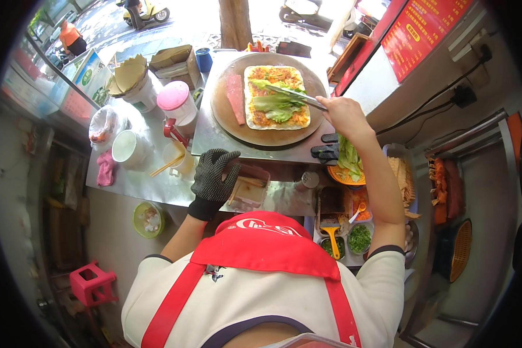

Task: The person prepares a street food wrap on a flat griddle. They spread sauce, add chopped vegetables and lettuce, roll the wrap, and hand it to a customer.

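Observation:
My bare right hand grips metal tongs, whose tips reach over green lettuce leaves. The lettuce lies on a squarish flatbread coated with orange-red sauce and bits of topping. Beneath it is a round griddle. A long pink slice of meat rests on the griddle, left of the flatbread. My left hand, in a black dotted glove, hovers at the counter's front edge. Its fingers are bent, thumb apart, and I see nothing in them.
Left stand a pink-lidded container, a white tub and a cup with chopsticks. Right are a black glove, a lettuce basket, chopped greens and a yellow-handled brush. A shaker stands near my apron.

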